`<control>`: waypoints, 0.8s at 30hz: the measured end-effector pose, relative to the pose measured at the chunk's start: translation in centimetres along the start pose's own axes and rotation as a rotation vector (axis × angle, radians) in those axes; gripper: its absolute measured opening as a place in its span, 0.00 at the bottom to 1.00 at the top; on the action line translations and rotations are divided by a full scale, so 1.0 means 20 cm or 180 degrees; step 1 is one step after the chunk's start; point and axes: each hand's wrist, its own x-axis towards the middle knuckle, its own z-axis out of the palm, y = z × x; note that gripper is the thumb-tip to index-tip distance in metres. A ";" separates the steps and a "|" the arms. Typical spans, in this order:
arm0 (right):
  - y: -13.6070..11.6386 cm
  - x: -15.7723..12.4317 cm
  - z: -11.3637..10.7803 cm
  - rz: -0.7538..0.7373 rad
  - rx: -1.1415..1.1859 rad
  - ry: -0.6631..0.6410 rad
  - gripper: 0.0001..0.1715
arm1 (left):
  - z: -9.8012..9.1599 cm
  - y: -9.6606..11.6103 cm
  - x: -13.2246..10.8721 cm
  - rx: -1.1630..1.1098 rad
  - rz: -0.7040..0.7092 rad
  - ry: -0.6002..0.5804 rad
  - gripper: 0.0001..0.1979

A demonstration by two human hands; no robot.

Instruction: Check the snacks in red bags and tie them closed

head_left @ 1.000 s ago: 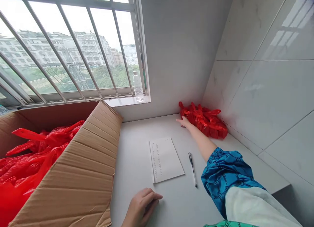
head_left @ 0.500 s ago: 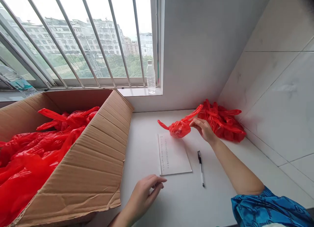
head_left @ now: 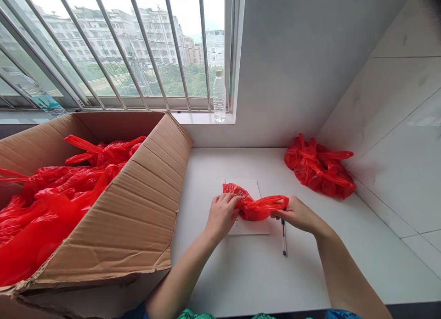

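A small red plastic bag [head_left: 258, 209] is stretched between my two hands above a white sheet of paper [head_left: 253, 227]. My left hand [head_left: 223, 213] has its fingers closed on the bag's left side. At the other end, my right hand [head_left: 298, 214] grips the bag's gathered handles. The bag covers much of the paper, though some printed characters show below it. Just under my right hand a black-capped pen [head_left: 284, 240] lies on the white table, its upper end partly hidden by that hand.
To the left stands a large open cardboard box [head_left: 138, 209] full of red bags [head_left: 65, 190]. More red bags [head_left: 319, 167] are piled against the tiled wall at right. A clear bottle [head_left: 219, 97] stands on the sill of the barred window; another bottle [head_left: 48, 101] leans at far left.
My right hand has shifted toward me with the bag, now holding it by its handles. My left hand has risen from the table and taken hold of the bag's left side.
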 end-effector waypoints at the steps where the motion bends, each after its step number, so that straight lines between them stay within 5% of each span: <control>1: -0.03 -0.01 0.02 -0.0109 0.0195 -0.0183 0.12 | 0.01 -0.01 0.00 0.0004 -0.0050 0.0013 0.16; 5: -0.12 0.01 0.16 -0.0338 0.0327 0.0199 0.13 | -0.02 -0.01 -0.01 -0.0262 -0.0147 0.0301 0.05; 9: -0.14 0.06 0.29 -0.0404 -0.0150 0.0686 0.11 | -0.03 -0.01 -0.01 -0.0647 -0.0233 0.0370 0.09; 15: -0.04 0.13 0.33 -0.0534 -0.0654 0.1274 0.11 | 0.01 -0.05 0.00 -0.0958 -0.0548 0.0362 0.13; 20: 0.01 0.15 0.33 -0.0366 -0.0552 0.0871 0.07 | 0.02 -0.08 -0.01 -0.0849 -0.0431 0.0134 0.15; 24: 0.00 0.14 0.31 -0.0349 0.0157 0.1011 0.10 | 0.02 -0.08 -0.01 -0.1039 -0.0756 0.0398 0.19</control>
